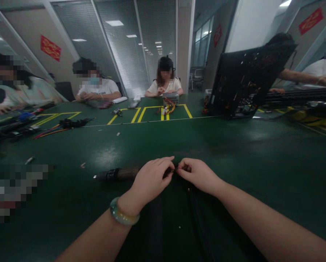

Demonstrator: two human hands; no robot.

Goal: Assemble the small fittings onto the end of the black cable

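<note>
While both hands pinch something small, unclear, the left point(155, 175) and right point(197, 174) sit well inside the table point(108, 145) edges.

Our left hand point(155, 178) and right hand point(197, 174) meet closely, palms down, fingers curled and thumbs pinching toward fingertips; our forearms angle inward from both sides.

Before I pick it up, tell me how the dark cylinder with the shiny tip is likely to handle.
The dark cylinder looks stiff, since its visible length runs straight. Its rounded body, lying sideways on the table, could roll if nudged. I can't judge its weight or balance: the left hand hides the other end.
</note>
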